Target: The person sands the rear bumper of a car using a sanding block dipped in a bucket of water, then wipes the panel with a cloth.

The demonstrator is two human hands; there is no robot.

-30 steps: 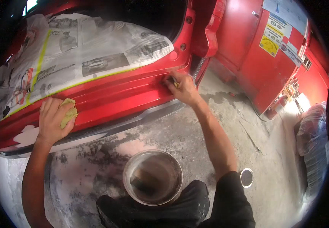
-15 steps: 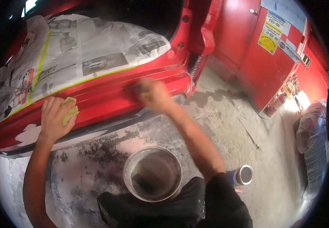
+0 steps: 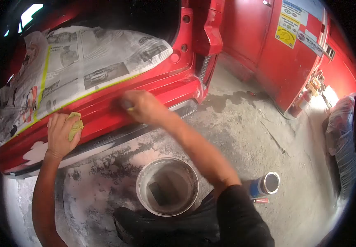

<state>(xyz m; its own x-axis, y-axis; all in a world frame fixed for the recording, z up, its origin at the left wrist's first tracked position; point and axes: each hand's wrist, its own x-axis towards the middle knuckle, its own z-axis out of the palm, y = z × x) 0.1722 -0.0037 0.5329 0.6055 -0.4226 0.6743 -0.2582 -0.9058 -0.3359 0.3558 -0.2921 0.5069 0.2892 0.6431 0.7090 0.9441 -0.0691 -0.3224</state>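
My left hand (image 3: 62,133) rests on the red car body panel (image 3: 165,91), with a crumpled yellow-green cloth (image 3: 76,126) held under the thumb. Further right, my right hand (image 3: 144,106) is closed around a small dark pad (image 3: 125,103) with a bit of yellow at its edge, against the same panel; motion blurs it. Newspaper sheets (image 3: 116,51), edged with yellow-green tape (image 3: 99,89), cover the area above both hands.
A bucket (image 3: 141,193) holding liquid and a dark block (image 3: 157,193) stands before my knees. Right of it are a blue can (image 3: 257,187) and a red tube (image 3: 261,200). A red cabinet (image 3: 274,66) and a plastic-wrapped object (image 3: 344,140) stand further right.
My right hand has slid left along the panel with the dark pad. My left hand remains on the panel with the cloth. The view has shifted slightly, and the blue can now shows fully.
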